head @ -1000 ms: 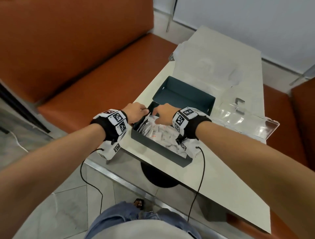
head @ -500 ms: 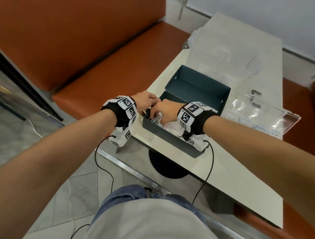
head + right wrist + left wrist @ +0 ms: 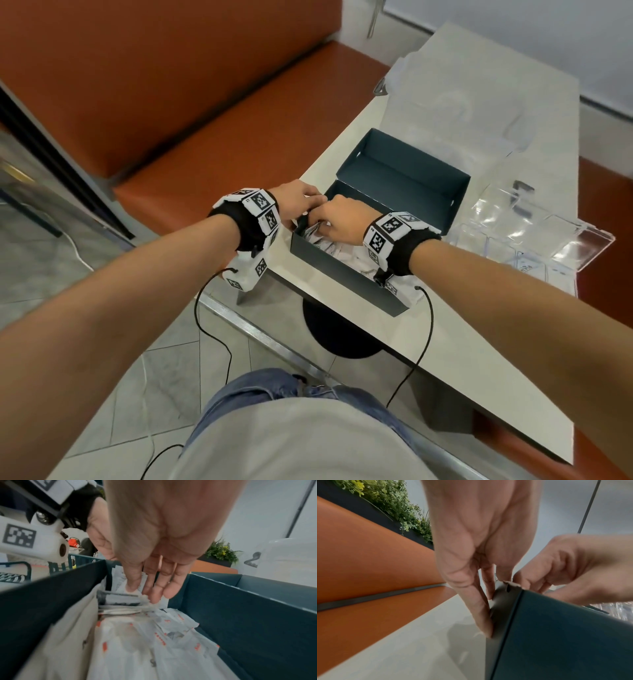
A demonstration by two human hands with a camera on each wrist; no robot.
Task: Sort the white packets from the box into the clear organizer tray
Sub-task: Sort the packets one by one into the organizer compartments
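Left hand [image 3: 481, 561] pinches the box [image 3: 346, 270] corner at the bench's [image 3: 445, 359] left edge; right hand [image 3: 154, 547] fingers pinch upright packets [image 3: 123, 588] inside.

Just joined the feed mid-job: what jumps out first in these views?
Both hands meet at the near left corner of the dark teal box at the table's edge. The left hand grips the corner wall while the right hand reaches into the white packets piled inside. The clear organizer tray waits right of the box.
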